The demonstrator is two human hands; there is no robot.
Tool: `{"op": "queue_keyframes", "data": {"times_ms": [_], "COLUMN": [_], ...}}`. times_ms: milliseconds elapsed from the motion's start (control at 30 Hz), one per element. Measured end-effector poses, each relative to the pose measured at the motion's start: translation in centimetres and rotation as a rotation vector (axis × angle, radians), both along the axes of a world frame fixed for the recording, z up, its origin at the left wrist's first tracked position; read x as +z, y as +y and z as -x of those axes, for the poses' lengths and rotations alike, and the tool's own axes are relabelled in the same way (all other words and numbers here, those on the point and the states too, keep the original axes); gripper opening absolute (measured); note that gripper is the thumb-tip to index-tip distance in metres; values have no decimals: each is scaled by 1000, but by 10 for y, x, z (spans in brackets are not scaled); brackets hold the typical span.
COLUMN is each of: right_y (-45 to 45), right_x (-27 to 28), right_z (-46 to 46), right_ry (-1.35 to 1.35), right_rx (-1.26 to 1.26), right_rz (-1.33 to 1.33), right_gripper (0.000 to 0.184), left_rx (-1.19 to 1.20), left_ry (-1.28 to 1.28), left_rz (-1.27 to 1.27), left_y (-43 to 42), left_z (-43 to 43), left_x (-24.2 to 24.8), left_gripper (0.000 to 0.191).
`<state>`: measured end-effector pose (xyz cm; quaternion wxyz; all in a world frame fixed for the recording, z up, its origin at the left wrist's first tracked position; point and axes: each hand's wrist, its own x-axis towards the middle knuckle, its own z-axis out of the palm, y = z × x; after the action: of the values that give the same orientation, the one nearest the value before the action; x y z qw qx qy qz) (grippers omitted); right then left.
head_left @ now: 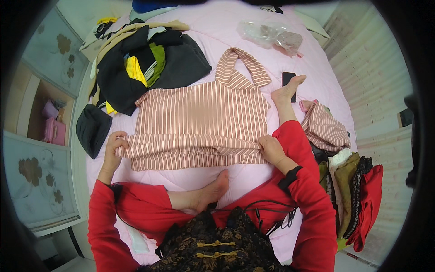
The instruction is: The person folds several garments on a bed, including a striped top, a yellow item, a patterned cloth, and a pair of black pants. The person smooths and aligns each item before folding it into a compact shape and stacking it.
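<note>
A brown-and-white striped fabric garment point(200, 115) with a collar-like loop at its top lies spread on the pink quilted bedcover point(190, 175). Its lower part is partly folded into a band across the width. My left hand point(115, 146) grips the left end of that band between thumb and fingers. At the right end, my right hand point(272, 149) has its fingers closed on the cloth. Below the band, the garment's lower edge lies flat on the bedcover, in front of my bent legs in red trousers.
A heap of dark, yellow and green clothes point(119, 74) lies at the upper left, a dark folded cloth point(93, 129) below it. A clear plastic bag point(268, 35), a black phone point(289, 79) under my foot, another striped cloth point(326, 127) and folded clothes point(346, 193) are on the right.
</note>
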<state>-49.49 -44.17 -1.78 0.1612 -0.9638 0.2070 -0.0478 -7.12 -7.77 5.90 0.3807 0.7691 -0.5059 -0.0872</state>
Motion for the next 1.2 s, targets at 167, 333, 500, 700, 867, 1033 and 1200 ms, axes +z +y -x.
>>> {"op": "queue_keyframes", "data": {"times_ms": [167, 333, 500, 700, 867, 1033, 1200], "right_y": [5, 13, 15, 15, 13, 10, 15], "right_x": [-3, 3, 3, -6, -10, -16, -18], "right_z": [-3, -9, -15, -14, -5, -3, -3], "right_ry": [26, 34, 59, 102, 65, 78, 32], "right_rx": [-12, -72, -64, -269, -242, -153, -145], "right_rz": [59, 94, 5, -265, -166, -69, -13], "right_gripper": [6, 19, 25, 23, 20, 16, 12], "left_rx": [-30, -52, 71, -207, -299, -177, -49], "left_ry": [181, -2, 162, 385, 491, 630, 469], "left_rz": [-201, -178, -104, 454, 112, -338, -230], "left_y": [30, 13, -66, -108, -58, 21, 36], "left_z": [-3, -15, -34, -23, -34, -31, -30], "left_x": [-51, -53, 19, 117, 59, -41, -70], "left_gripper": [21, 26, 21, 12, 10, 15, 19]}}
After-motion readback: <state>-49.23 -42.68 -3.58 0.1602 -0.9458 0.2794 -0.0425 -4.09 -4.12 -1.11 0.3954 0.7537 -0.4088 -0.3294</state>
